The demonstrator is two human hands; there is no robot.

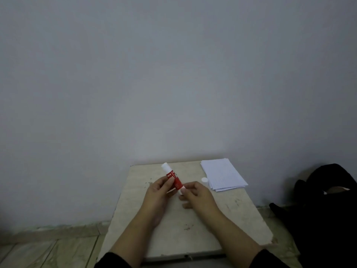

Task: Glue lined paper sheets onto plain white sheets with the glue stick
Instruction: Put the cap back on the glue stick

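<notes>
Right now your left hand (157, 192) grips the red-and-white plastic glue stick (172, 178) around its red labelled middle, thumb on the near side and fingers curled behind, so much of the lower label is covered. The tube tilts, its white upper end pointing up and away from you, above your left fingertips. Your right hand (195, 194) pinches the white bottom end of the stick between thumb and forefinger; the remaining fingers are loosely curled below, and their tips are hard to make out. The print on the label is too blurred to read, and you cannot tell whether glue stands out at the top end.

Beyond your right hand, a small round white cap (204, 180) lies on the worn pale stone-look tabletop (173, 233), just beside the near left edge of a stack of white paper sheets (224, 174). The stack sits farther out and to the right of your right hand; whether its top sheet is lined or plain is not clear, and only faint marks show. Both your dark sleeves (114, 261) are cut off by the bottom edge. Well to the right of your right forearm, a black bundle of cloth (326, 200) lies on the floor, partly out of frame. Left of your left forearm, pale floor tiles (48, 248) meet the plain grey wall (173, 74).
</notes>
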